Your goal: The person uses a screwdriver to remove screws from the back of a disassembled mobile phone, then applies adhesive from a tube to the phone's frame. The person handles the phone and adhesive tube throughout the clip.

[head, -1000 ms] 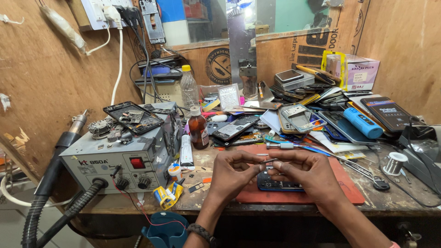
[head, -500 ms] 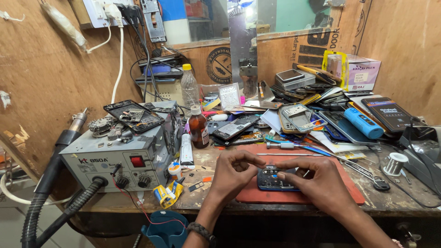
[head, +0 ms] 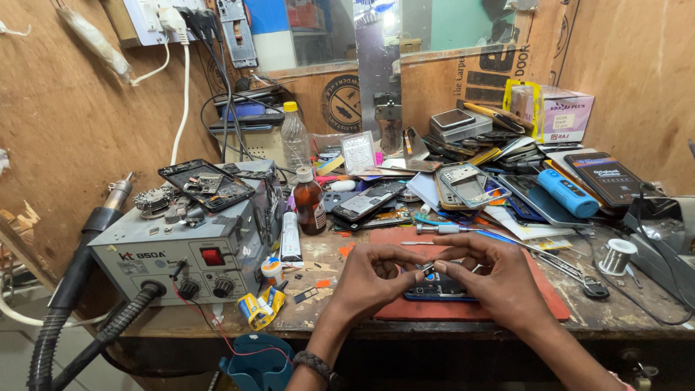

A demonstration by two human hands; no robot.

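My left hand (head: 373, 279) and my right hand (head: 492, 279) meet over a red work mat (head: 536, 308) at the bench's front edge. Their fingertips pinch a tiny metal part (head: 428, 268) between them, thumbs and forefingers almost touching. Directly beneath the hands lies an opened dark phone (head: 438, 291) on the mat, mostly hidden by my fingers. A braided band sits on my left wrist (head: 313, 362).
A grey hot-air rework station (head: 181, 246) with its hose stands at the left, a broken phone on top. A brown bottle (head: 310, 203), a white tube (head: 290, 235), a solder spool (head: 615, 255), tweezers, a blue cylinder (head: 568, 192) and several phone parts crowd the bench.
Both hands dropped from chest height toward the phone on the mat, then rose slightly, still pinching the small part together.
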